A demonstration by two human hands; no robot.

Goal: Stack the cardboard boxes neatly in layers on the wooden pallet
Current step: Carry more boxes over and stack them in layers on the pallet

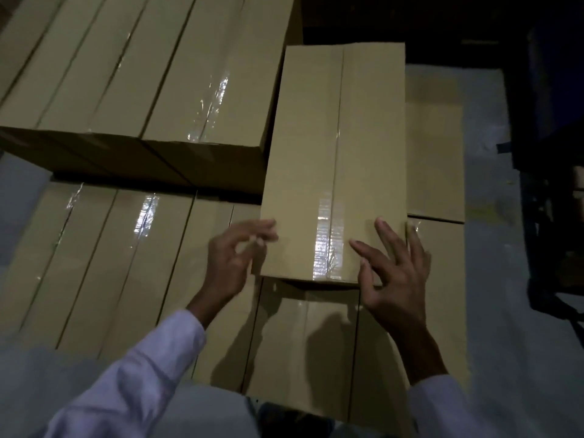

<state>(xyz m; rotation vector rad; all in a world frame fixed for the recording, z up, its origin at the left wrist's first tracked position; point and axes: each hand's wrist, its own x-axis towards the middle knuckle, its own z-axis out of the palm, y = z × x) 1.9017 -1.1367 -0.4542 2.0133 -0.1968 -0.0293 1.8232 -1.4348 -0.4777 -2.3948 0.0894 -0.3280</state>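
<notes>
Both hands sit at the near end of the long box (338,153), which lies on the lower layer of boxes (126,263).

Nearest the long box's close end, the right hand (398,273) has its fingers spread and straight, laid over the near right corner and gripping nothing. The left hand (240,251) is at the near left corner with fingers loosely curled and empty. It is blurred, so contact with the edge is uncertain. The box lies straight ahead of the hands, its taped seam and long axis running away from the person, and the right hand looks better placed on it. On the box's left flank stands the upper layer (142,74), close alongside. Any next nudge would likely go leftward to close that seam.
</notes>
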